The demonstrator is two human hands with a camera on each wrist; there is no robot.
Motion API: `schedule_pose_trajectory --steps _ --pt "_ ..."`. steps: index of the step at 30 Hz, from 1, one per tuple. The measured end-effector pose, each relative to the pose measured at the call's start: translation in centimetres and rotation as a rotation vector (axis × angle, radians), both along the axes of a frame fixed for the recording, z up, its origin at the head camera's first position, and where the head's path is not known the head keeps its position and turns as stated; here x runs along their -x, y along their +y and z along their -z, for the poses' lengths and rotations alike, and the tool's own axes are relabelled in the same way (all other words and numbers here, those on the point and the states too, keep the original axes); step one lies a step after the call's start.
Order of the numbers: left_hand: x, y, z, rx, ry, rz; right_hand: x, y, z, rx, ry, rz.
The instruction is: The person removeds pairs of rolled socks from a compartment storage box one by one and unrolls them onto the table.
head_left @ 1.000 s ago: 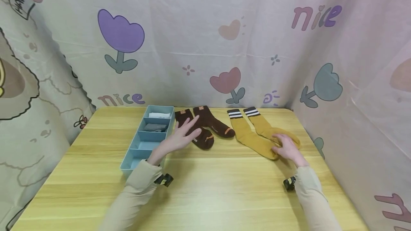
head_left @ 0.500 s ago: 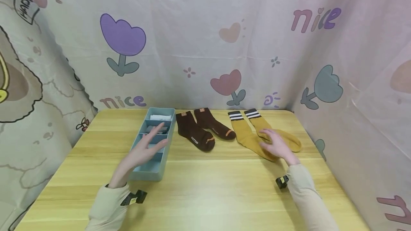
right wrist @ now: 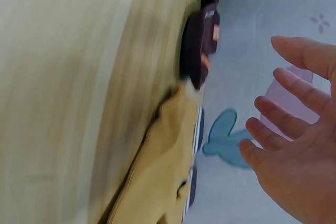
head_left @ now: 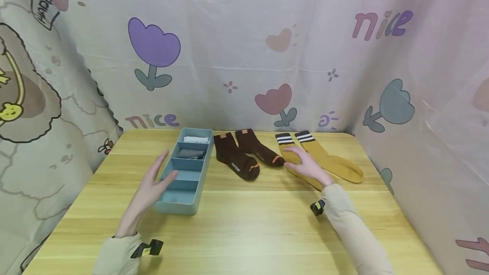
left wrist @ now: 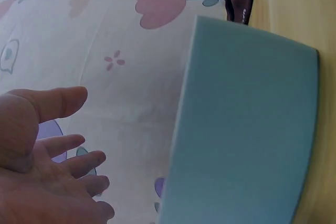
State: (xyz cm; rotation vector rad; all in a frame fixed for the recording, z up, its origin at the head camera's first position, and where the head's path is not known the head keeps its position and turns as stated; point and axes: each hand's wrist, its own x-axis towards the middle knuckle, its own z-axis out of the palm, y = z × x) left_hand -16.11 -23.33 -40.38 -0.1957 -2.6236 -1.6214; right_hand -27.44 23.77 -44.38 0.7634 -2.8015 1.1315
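Observation:
My left hand hovers open by the left wall of a blue divided tray, fingers spread and holding nothing; in the left wrist view the left hand floats beside the tray's wall. My right hand is open, fingers straight, over the left one of two mustard socks with striped cuffs. In the right wrist view the right hand is above the mustard sock. Two dark brown socks lie between tray and mustard pair.
The tray's far compartment holds a white sock, the one behind it a grey sock; the two near compartments show only blue floor. Printed cloth walls enclose the wooden table on three sides.
My left hand left the brown socks and swung left to the tray's outer side. My right hand slid left from the mustard socks' toes toward their legs.

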Motion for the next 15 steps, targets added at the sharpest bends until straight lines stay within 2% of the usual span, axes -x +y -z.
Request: schedule_pose_trajectory --steps 5,10,15 --pt "0.0 -1.5 1.3 -0.018 0.029 -0.043 0.7 -2.2 -0.1 0.032 -0.005 -0.060" --pt "0.0 -3.3 2.9 -0.057 0.021 -0.087 1.2 -4.4 -0.6 0.071 -0.028 -0.117" --pt "0.0 -4.2 4.0 -0.076 -0.085 -0.088 2.0 -6.9 -0.9 0.168 -0.109 -0.209"
